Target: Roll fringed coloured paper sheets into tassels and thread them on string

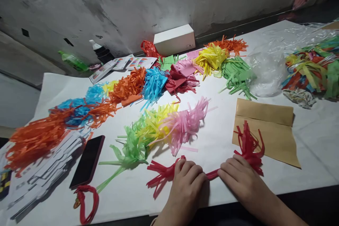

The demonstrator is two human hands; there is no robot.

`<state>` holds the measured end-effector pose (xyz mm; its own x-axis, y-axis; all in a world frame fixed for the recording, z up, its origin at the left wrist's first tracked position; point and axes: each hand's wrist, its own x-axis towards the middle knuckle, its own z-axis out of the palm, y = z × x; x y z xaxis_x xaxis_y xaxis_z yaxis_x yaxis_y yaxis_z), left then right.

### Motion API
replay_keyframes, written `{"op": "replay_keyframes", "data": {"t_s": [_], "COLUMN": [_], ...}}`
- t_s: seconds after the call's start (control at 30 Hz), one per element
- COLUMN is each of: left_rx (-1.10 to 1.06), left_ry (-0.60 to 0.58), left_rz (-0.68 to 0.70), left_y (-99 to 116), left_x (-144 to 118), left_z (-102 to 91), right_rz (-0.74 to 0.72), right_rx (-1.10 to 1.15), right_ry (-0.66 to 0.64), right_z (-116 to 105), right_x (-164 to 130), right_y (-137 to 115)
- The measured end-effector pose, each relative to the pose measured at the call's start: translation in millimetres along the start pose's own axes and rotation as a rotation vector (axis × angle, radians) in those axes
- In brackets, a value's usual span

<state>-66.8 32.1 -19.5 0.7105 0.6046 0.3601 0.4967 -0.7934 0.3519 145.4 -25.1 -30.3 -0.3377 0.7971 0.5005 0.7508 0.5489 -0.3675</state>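
I see left hand (pixel 185 180) and right hand (pixel 237 176) each in a pinching grip on 1 red fringed paper strip (pixel 212 174), pressed on white bench (pixel 219 137), brown envelope (pixel 267 130) just beside

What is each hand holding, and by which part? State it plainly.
Both hands hold one red fringed paper strip by its rolled middle: left hand and right hand pinch it side by side, with the fringed ends fanning out beyond each hand.

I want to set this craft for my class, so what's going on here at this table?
A person presses both hands, left and right, on a red fringed paper strip, pinching its middle while the cut ends fan out each side. Finished fringes in green, yellow and pink lie behind it, with more colours further back. A phone and brown paper lie nearby.
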Motion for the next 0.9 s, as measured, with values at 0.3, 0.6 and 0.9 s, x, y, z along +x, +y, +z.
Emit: {"op": "replay_keyframes", "data": {"t_s": [0.3, 0.6, 0.9], "left_rx": [-0.092, 0.043, 0.223], "left_ry": [-0.004, 0.106, 0.000], "left_rz": [-0.279, -0.324, -0.019], "left_y": [15, 22, 12], "left_x": [-3, 1, 12], "left_z": [-2.6, 10.8, 18.7], "right_rz": [0.192, 0.254, 0.026], "right_rx": [-0.224, -0.269, -0.074], "right_ry": [-0.062, -0.153, -0.030], "right_z": [0, -8, 3], "right_x": [-9, 16, 4], "right_y": [13, 13, 5]}}
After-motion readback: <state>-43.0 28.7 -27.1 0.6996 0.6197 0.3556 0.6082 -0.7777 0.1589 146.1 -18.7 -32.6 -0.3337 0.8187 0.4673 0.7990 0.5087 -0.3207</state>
